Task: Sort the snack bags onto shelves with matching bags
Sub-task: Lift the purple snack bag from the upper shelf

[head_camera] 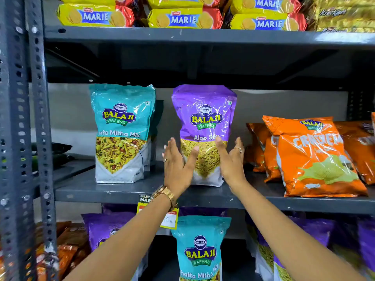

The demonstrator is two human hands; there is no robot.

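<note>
Both hands, left hand [177, 165] and right hand [230, 159], are spread flat against the sides of the purple bag [204, 126] standing near the shelf [113, 192] front edge, so letting go unevenly could probably tip it off.

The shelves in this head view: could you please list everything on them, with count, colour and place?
Yellow-and-red Marie biscuit packs: at least six, top shelf.
Gold Krackjack packs: stacked, top shelf, right.
Teal Balaji Khatta Mitha Mix pouch: one in front with more behind it, middle shelf, left, upright.
Purple Balaji Aloo Sev pouch: one, middle shelf, centre, upright.
Orange crinkly chip bags: several, middle shelf, right, leaning.
Purple pouches: several, bottom shelf.
Teal pouch: one, bottom shelf, centre.
Yellow price tag: one, middle shelf edge.
Left hand, right hand: open, flanking the purple pouch.
</note>
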